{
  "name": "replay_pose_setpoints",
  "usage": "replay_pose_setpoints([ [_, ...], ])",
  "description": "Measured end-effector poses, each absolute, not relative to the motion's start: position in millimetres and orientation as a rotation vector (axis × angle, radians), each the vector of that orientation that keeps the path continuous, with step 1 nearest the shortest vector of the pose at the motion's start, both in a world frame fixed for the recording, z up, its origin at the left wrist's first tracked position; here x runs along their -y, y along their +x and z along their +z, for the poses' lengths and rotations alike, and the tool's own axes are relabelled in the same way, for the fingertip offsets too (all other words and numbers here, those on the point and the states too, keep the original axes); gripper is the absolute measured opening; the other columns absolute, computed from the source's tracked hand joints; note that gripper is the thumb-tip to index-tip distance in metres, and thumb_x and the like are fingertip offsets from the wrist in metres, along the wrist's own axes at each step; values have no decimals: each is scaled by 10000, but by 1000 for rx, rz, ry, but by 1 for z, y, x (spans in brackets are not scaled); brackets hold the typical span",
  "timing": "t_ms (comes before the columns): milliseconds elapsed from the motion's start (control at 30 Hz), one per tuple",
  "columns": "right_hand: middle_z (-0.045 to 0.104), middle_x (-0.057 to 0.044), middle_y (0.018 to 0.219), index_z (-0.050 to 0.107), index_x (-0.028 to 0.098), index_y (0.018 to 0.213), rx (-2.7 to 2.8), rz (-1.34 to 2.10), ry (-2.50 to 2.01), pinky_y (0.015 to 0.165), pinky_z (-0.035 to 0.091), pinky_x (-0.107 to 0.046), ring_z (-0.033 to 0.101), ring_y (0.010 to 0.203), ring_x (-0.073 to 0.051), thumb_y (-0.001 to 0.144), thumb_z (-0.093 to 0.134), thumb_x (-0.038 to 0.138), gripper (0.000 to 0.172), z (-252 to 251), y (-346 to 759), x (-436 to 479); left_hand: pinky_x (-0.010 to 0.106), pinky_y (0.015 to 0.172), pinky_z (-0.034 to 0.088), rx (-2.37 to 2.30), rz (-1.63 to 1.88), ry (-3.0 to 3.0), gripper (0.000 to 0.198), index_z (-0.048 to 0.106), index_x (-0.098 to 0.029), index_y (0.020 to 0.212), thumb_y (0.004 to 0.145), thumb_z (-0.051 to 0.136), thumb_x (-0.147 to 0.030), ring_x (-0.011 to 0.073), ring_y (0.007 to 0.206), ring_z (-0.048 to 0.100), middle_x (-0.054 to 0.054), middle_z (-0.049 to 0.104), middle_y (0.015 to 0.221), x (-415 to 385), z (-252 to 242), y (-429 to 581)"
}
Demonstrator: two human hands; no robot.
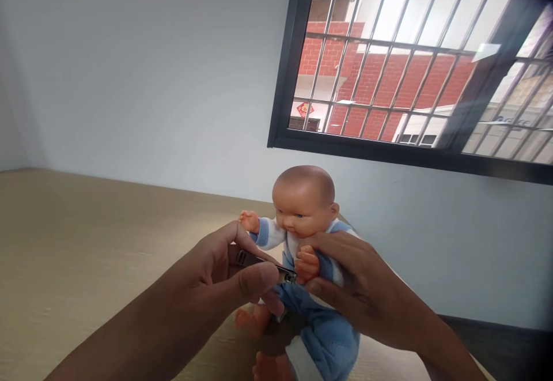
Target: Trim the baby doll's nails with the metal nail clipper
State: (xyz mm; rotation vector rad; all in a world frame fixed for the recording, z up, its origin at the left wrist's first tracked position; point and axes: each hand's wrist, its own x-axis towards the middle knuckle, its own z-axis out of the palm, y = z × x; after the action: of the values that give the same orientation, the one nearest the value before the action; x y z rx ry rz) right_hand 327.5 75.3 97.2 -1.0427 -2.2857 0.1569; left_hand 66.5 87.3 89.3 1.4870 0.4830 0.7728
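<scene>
Here, the left hand (pixel 222 271) pinches a nail clipper (pixel 249 259) between thumb and fingers, its tip right at the small fist (pixel 307 263) of a baby doll (pixel 290 246). The right hand (pixel 358 271) grips that doll's forearm. Dressed in blue and white, the doll sits on the tan surface (pixel 99 254) below a barred window (pixel 283 139).

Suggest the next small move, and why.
Probably nudge the nail clipper into line with the doll's hand before squeezing: the left hand holds it with its cutting end right beside that hand, contact unclear, while the right hand grips the doll's arm.
</scene>
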Motion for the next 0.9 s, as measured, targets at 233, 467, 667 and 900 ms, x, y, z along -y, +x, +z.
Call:
replay_pose_setpoints([
  [233,587,48,822,544,229,880,2283,154,-1049,705,338,-303,474,737,-146,1016,657,431,268,98,326,-76,343,920,574,-570,810,1515,344,640,-218,1084,968,700,-536,213,1032,688,61,731,1099,-85,87,66],
  [467,568,55,814,541,227,875,2276,157,-1054,700,331,-298,459,729,-139,1009,671,429,274,97,325,-78,377,924,571,-569,791,1423,357,555,-199,968,902,787,-462,261,1102,694,79,730,1100,-82,89,70],
  [667,563,58,788,546,225,858,2251,156,-1069,672,334,-293,445,693,-133,1015,653,470,311,97,327,-77,386,880,609,-587,814,1403,439,573,-213,1002,844,848,-515,259,1017,720,55,738,965,-77,85,75],
  [900,566,60,789,559,226,870,2243,141,-1059,669,335,-288,450,696,-130,1015,659,467,299,93,329,-78,319,777,612,-718,831,1443,531,532,-220,1025,832,808,-631,207,851,737,45,756,909,-73,81,78],
])
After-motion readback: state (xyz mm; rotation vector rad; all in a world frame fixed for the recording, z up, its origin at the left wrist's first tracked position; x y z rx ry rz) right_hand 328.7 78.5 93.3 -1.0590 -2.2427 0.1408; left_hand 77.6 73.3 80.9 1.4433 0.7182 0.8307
